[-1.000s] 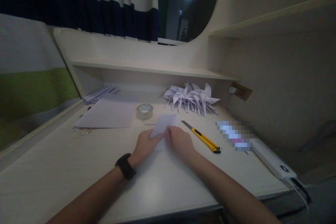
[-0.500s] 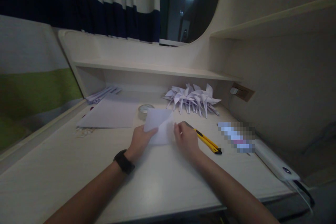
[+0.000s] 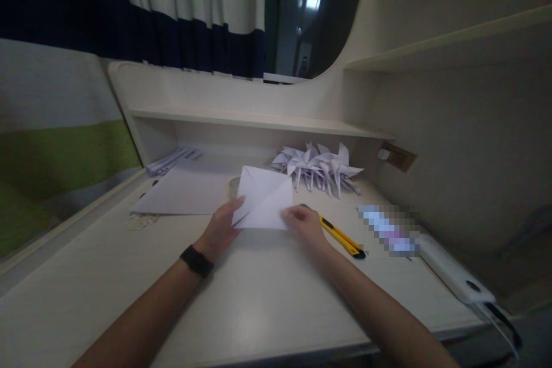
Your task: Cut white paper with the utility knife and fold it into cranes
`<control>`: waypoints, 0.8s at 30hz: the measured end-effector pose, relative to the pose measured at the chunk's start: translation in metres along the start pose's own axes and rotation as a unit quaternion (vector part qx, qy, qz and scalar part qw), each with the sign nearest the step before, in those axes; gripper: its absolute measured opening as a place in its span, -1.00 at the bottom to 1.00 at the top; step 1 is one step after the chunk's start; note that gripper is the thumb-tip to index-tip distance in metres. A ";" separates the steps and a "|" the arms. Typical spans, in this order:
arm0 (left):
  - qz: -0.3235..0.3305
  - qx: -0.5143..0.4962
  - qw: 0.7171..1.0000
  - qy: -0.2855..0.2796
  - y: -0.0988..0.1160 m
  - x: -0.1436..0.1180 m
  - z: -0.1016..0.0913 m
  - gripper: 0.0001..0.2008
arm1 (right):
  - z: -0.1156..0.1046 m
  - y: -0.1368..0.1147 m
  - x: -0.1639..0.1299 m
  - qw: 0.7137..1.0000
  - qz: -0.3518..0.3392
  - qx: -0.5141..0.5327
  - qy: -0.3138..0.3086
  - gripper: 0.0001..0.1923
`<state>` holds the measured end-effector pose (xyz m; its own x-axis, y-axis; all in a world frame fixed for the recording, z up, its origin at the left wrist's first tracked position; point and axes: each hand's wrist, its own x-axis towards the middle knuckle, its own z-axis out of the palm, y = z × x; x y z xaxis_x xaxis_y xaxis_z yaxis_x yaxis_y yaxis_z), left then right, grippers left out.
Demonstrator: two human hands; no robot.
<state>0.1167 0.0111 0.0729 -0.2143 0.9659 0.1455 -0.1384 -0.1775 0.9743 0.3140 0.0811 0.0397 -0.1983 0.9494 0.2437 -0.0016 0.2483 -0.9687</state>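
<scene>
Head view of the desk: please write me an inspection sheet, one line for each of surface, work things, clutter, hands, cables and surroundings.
Surface: pale desk, dim light.
Work things: creased white paper sheet, lifted at its far edge, held at both near corners.
Clutter: yellow utility knife right of the sheet; tape roll partly hidden behind it; folded paper shapes at the back; flat paper; paper strips; white device.
Hands: left hand on the sheet's left corner, black wristband; right hand on the right corner.
Cables: dark cord from the white device.
Surroundings: shelf, striped curtain, wall socket.
</scene>
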 end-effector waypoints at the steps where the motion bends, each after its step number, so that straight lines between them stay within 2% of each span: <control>1: 0.001 -0.021 1.000 -0.010 0.001 0.000 0.000 -0.68 | 0.000 0.000 0.000 1.000 -0.017 -0.002 0.023 -0.71; 5: -0.045 -0.156 0.979 -0.120 -0.008 0.001 0.005 -0.59 | 0.000 -0.001 0.000 0.993 -0.077 0.003 0.086 -0.71; 7: -0.072 -0.171 0.968 -0.171 -0.018 -0.001 0.011 -0.60 | 0.002 -0.003 -0.003 0.991 -0.094 0.007 0.098 -0.72; 9: -0.078 -0.141 0.969 -0.188 -0.027 -0.003 0.019 -0.62 | 0.005 -0.005 -0.007 0.991 -0.097 0.007 0.093 -0.74; 12: -0.078 -0.083 0.978 -0.174 -0.033 -0.008 0.029 -0.60 | 0.010 -0.006 -0.013 0.995 -0.080 -0.001 0.052 -0.77; 15: -0.070 -0.079 0.981 -0.163 -0.031 -0.011 0.032 -0.65 | 0.014 -0.006 -0.016 0.998 -0.065 0.002 0.004 -0.79; 19: -0.056 -0.074 0.988 -0.123 -0.029 -0.009 0.030 -0.74 | 0.013 -0.005 -0.016 0.997 -0.065 0.013 -0.024 -0.79; 24: -0.066 -0.047 0.995 -0.064 -0.028 -0.007 0.026 -0.71 | 0.011 -0.005 -0.016 0.996 -0.074 0.002 -0.054 -0.80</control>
<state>0.1474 0.0148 0.0488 -0.0636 0.9970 0.0437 -0.2481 -0.0582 0.9670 0.3061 0.0621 0.0404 -0.2997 0.8760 0.3778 -0.0431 0.3832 -0.9227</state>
